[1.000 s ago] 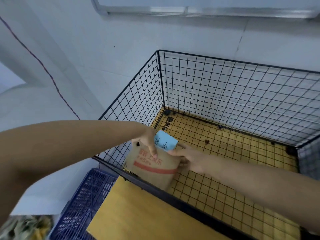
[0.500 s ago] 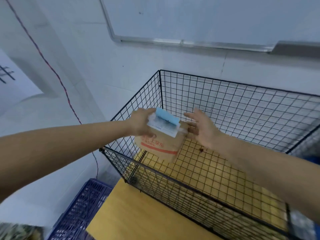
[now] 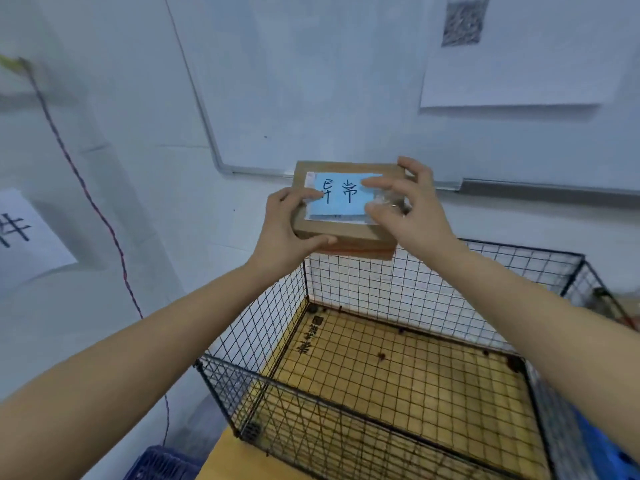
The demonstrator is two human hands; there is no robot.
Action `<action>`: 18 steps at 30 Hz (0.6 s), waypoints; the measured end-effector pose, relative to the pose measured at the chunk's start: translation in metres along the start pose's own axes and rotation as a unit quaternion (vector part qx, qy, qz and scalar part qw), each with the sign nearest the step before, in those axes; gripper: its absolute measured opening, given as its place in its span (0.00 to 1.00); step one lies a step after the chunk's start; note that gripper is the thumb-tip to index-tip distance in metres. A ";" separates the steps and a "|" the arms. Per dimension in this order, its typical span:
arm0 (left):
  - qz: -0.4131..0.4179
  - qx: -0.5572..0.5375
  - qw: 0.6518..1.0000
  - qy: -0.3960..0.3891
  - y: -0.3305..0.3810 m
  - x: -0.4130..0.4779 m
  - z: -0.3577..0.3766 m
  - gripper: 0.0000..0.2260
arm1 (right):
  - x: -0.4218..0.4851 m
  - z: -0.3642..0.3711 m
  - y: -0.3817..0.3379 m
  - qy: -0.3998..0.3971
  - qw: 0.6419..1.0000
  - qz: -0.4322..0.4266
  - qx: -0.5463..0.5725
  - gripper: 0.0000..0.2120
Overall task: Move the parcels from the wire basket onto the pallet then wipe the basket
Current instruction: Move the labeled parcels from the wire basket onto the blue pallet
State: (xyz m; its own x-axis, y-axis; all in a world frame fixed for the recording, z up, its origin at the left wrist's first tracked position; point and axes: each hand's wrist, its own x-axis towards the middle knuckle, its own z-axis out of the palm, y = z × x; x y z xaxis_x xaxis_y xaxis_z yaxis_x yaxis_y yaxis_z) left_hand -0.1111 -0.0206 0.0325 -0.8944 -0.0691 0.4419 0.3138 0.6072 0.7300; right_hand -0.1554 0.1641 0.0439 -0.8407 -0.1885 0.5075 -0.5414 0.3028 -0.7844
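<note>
We hold the parcel (image 3: 346,206) between our left hand (image 3: 289,226) and right hand (image 3: 405,209), fingers closed on its sides, above the wire basket (image 3: 398,368). The right grip looks light; turning away could tip it loose.

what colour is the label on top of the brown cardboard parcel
Light blue label with black handwritten characters, on the brown cardboard parcel; head view.
</note>
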 end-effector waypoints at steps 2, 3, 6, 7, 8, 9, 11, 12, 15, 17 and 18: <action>0.028 0.004 1.000 0.010 0.014 0.003 0.000 0.28 | -0.004 -0.009 -0.007 0.022 0.999 -0.029 -0.034 0.15; 0.042 0.001 0.999 0.011 0.019 0.003 0.001 0.28 | -0.007 -0.014 -0.010 0.029 0.998 -0.035 -0.046 0.17; 0.060 -0.044 0.997 -0.007 0.038 -0.001 0.009 0.23 | -0.022 -0.032 -0.022 0.043 0.997 -0.025 -0.062 0.20; 0.061 -0.067 0.996 -0.009 0.044 -0.001 0.013 0.18 | -0.028 -0.039 -0.026 0.048 0.997 -0.025 -0.063 0.21; 0.064 -0.093 0.994 -0.014 0.050 -0.001 0.018 0.13 | -0.033 -0.047 -0.030 0.057 0.996 -0.023 -0.068 0.20; 0.070 -0.114 0.991 -0.018 0.056 0.000 0.024 0.09 | -0.039 -0.055 -0.034 0.066 0.995 -0.016 -0.077 0.20; 0.091 -0.133 0.986 -0.031 0.070 0.000 0.039 0.08 | -0.053 -0.073 -0.041 0.090 0.992 0.010 -0.092 0.20; 0.104 -0.136 0.985 -0.040 0.079 -0.002 0.048 0.09 | -0.060 -0.084 -0.043 0.105 0.989 0.018 -0.100 0.20; 0.139 -0.145 0.977 -0.070 0.106 -0.011 0.076 0.13 | -0.085 -0.116 -0.048 0.140 0.980 0.036 -0.134 0.22; 0.154 -0.158 0.971 -0.093 0.124 -0.017 0.095 0.16 | -0.102 -0.137 -0.050 0.160 0.975 0.046 -0.150 0.25; 0.156 -0.168 0.967 -0.107 0.134 -0.021 0.104 0.18 | -0.111 -0.147 -0.052 0.172 0.971 0.052 -0.156 0.26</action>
State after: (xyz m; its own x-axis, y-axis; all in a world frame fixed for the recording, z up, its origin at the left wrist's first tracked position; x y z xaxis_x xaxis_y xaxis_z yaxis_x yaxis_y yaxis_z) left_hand -0.0833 0.1450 0.0670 -0.7735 0.2643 0.5760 0.6330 0.2786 0.7223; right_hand -0.0333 0.3063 0.0809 -0.8095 0.1656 0.5633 -0.3807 0.5824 -0.7183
